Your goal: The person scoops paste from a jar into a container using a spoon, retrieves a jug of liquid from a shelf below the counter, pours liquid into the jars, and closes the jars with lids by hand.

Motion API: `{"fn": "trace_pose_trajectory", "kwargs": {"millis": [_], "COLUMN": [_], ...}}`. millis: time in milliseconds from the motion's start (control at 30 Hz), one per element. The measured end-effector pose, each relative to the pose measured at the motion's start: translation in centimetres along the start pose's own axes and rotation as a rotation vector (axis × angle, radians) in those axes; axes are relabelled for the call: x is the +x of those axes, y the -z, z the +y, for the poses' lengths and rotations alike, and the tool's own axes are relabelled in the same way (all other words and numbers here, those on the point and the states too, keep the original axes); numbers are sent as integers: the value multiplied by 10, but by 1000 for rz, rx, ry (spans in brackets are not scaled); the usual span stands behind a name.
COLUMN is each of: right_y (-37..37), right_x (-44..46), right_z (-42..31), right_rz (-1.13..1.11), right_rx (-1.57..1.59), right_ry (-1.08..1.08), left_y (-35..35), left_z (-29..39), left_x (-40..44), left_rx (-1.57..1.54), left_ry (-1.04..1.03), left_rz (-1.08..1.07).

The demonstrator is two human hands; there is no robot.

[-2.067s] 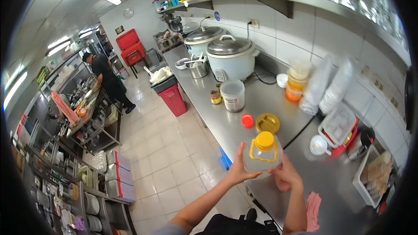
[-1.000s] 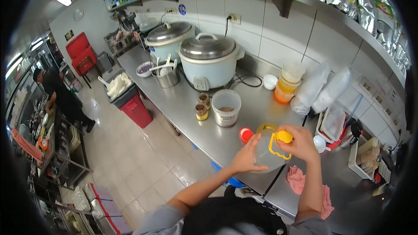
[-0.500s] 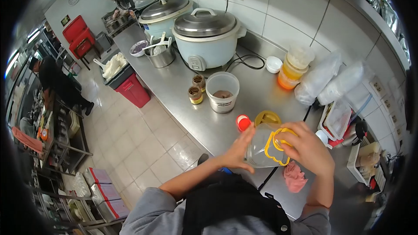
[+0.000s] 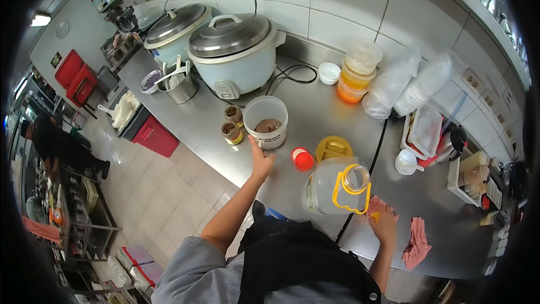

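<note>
My left hand (image 4: pixel 261 163) reaches to the lower side of a translucent tub (image 4: pixel 269 110) with brown paste inside. A finger is stretched along its wall, and the hand looks open. My right hand (image 4: pixel 385 226) is closed at a pink cloth (image 4: pixel 373 205), with a small yellow piece at the fingers that I cannot make out. Between the hands a big clear plastic jar (image 4: pixel 326 191) with a yellow handle (image 4: pixel 337 194) stands with its mouth uncovered. Behind it lie a yellow lid (image 4: pixel 334 149) and a red cap (image 4: pixel 304 161). Two small brown-stained jars (image 4: pixel 231 133) stand beside the tub.
Rice cookers (image 4: pixel 230 67) and a metal pot of utensils (image 4: pixel 181 89) line the counter. Stacked tubs (image 4: pixel 355 81), wrapped plastic (image 4: pixel 394 81), a white basket (image 4: pixel 423 129) and another pink cloth (image 4: pixel 416 242) are at right. A person in black (image 4: pixel 56 141) stands far left.
Both hands have let go of the clear jar, which now stands on the counter. My left hand has moved to the tub, my right hand down to the pink cloth. The view has shifted.
</note>
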State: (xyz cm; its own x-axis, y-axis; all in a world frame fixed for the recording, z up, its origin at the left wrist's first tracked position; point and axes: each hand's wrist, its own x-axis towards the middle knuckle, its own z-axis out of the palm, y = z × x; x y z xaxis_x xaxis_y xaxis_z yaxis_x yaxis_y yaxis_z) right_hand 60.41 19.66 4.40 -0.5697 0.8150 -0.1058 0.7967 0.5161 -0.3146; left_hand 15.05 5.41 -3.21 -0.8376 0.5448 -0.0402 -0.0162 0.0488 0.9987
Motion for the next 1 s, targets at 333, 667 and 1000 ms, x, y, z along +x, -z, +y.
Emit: {"fn": "trace_pose_trajectory", "kwargs": {"millis": [333, 667, 1000], "right_y": [72, 71, 99], "right_x": [-21, 1, 63], "right_z": [-114, -187, -185], "right_rz": [-21, 295, 147], "right_rx": [993, 630, 789], "right_ry": [215, 220, 401], "left_y": [-7, 105, 83], "left_z": [-6, -2, 6], "left_x": [48, 33, 12], "left_rx": [250, 313, 234], "left_ry": [-71, -222, -179], "left_rz": [-238, 454, -18]}}
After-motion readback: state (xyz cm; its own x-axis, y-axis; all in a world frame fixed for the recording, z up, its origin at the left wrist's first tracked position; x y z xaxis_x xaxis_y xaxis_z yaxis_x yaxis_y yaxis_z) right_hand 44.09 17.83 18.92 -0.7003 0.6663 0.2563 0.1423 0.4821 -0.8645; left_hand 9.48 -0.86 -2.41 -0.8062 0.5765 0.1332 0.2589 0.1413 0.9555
